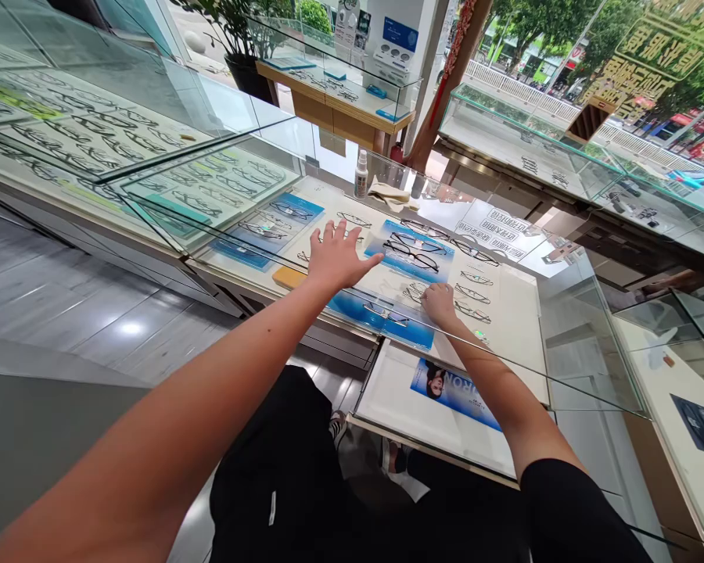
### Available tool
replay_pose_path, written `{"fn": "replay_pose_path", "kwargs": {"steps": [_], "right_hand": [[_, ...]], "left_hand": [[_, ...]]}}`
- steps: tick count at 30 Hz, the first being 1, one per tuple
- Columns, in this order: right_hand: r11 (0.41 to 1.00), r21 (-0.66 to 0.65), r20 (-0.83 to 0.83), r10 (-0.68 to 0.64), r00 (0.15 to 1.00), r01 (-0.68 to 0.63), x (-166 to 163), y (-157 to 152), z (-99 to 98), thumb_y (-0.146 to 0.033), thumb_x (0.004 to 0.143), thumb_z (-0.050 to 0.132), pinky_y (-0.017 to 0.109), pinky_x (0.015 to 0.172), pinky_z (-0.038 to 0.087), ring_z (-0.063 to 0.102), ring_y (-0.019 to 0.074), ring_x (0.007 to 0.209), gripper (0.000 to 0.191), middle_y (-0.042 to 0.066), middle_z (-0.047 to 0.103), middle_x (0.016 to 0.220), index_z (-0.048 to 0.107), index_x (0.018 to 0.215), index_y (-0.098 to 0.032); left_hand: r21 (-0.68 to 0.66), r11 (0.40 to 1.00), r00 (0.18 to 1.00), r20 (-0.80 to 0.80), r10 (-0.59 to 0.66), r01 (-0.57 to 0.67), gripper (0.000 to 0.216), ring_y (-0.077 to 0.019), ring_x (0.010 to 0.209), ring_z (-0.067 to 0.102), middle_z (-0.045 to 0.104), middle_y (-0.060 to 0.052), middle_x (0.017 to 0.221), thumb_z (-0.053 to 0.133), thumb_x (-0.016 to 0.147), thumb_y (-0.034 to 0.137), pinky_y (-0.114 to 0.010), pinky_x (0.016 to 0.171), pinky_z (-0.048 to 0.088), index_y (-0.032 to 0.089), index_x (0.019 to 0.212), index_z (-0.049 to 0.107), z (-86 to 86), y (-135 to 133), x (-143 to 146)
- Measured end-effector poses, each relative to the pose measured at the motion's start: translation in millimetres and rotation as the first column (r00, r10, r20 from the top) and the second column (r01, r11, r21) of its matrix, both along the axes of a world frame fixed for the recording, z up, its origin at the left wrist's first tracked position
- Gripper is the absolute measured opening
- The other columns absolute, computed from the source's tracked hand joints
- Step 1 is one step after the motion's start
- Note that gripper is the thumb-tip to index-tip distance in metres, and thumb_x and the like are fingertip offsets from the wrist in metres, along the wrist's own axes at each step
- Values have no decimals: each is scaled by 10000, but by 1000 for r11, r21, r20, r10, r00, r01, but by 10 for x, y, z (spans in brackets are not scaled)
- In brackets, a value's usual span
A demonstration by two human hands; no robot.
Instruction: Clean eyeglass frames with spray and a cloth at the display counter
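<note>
My left hand [339,256] is open, fingers spread, over the glass display case; whether it touches the glass I cannot tell. Below it a pair of eyeglasses [353,220] lies on the white shelf. Farther right, my right hand [440,304] is closed at the side of a pair of thin-framed eyeglasses [414,292], its fingertips partly hidden. Several more frames lie around it, among them dark eyeglasses [411,256] on a blue card [440,275] and a pair [472,293] to the right. Another pair [386,314] rests on a blue card nearer me.
An open drawer [387,383] with a printed blue leaflet [454,393] juts out below the case. A spray bottle [360,173] and a folded cloth [390,193] stand at the far side. A yellow case [289,277] lies left. Trays of eyeglasses [211,184] fill the left.
</note>
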State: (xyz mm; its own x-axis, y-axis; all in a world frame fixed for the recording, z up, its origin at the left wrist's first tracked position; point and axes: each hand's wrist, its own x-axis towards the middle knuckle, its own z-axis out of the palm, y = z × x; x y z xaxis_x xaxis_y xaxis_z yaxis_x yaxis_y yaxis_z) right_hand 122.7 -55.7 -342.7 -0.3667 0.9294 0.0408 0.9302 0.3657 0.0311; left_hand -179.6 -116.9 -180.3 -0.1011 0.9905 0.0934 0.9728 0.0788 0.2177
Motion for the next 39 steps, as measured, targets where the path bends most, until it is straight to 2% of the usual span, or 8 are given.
{"fn": "replay_pose_path", "kwargs": {"steps": [11,20,25,34,39], "right_hand": [[997,-61,0,-45,999,45,-62,63,101,-172,1024,477,457,1106,302,551,297,1224,359,144,732,1232,830,1072,-211],[996,-62,7,-61,998,62,62,22,140,-104,1014,441,461,1094,321,563,296,1221,418,135,736,1290,830,1112,-221],[998,-61,-4,-31,1000,30,77,5,160,-159,1054,431,448,1062,337,564,298,1216,424,117,754,1297,840,1122,-247],[998,45,22,-38,999,37,146,27,207,-98,1017,414,484,1125,282,507,326,1283,441,152,710,1380,789,1224,-201],[992,106,23,-74,997,71,121,161,283,-167,1011,428,485,1144,280,460,349,1352,422,181,665,1439,744,1291,-172]], "left_hand": [[1,1000,1000,10,5,-5,979,-394,1680,170,250,-133,1811,298,944,869,-595,1329,137,234,1681,402,21,-14,2],[2,1000,1000,16,4,-4,989,-389,1681,170,251,-131,1811,271,938,881,-597,1328,135,242,1684,396,10,-7,2],[-3,1000,1000,25,8,-8,990,-382,1684,160,240,-120,1816,279,936,883,-588,1331,122,249,1688,390,4,0,-3],[8,1000,1000,9,2,-3,986,-400,1678,175,250,-139,1810,275,945,873,-602,1323,142,233,1684,398,1,2,-1],[14,1000,1000,5,5,-5,976,-377,1682,177,253,-131,1811,277,946,873,-585,1329,143,246,1684,400,3,-11,-7]]}}
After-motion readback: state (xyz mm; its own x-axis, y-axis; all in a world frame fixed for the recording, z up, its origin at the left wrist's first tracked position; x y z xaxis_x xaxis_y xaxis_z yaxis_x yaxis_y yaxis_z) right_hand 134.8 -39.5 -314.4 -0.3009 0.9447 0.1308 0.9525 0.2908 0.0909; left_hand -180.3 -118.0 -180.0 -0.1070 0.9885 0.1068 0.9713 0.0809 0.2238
